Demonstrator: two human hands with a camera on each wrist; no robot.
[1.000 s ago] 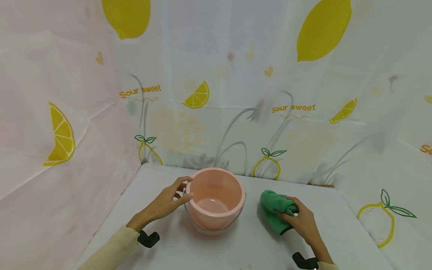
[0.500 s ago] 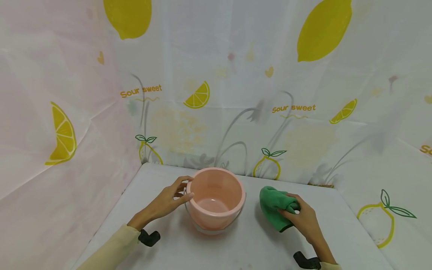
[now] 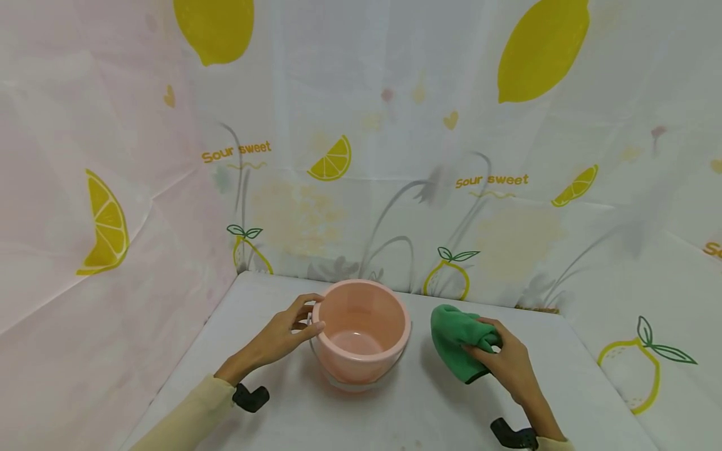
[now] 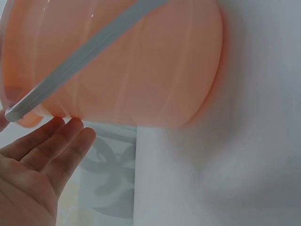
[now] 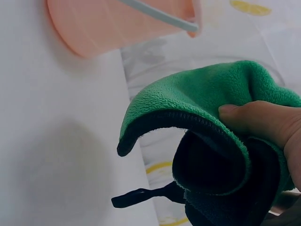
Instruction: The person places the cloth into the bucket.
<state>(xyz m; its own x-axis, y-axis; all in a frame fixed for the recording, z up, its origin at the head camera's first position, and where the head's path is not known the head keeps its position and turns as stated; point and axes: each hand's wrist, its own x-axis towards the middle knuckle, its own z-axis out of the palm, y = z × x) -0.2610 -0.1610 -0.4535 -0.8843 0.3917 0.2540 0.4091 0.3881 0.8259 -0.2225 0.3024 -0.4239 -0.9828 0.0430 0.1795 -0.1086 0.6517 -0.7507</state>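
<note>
A pink bucket [image 3: 361, 376] with a pale grey handle [image 4: 80, 59] stands upright on the white table. My left hand [image 3: 282, 335] holds its left rim, thumb over the edge. In the left wrist view, fingers [image 4: 66, 150] of that hand touch the bucket's outer wall. To the bucket's right, my right hand [image 3: 510, 366] pinches a folded green towel [image 3: 459, 344], which hangs above the table. The right wrist view shows the towel's fuzzy green face, dark edging and a dark loop [image 5: 141, 195]. Some right fingers are hidden behind the towel.
The white table [image 3: 417, 407] extends around the bucket. Behind it and along both sides hangs a pale backdrop [image 3: 361, 213] printed with lemons and the words "Sour sweet". A black wrist mount [image 3: 251, 398] sits at the left cuff.
My right hand has raised the towel off the table and shifted it slightly toward the bucket. The left hand and the bucket have stayed put.
</note>
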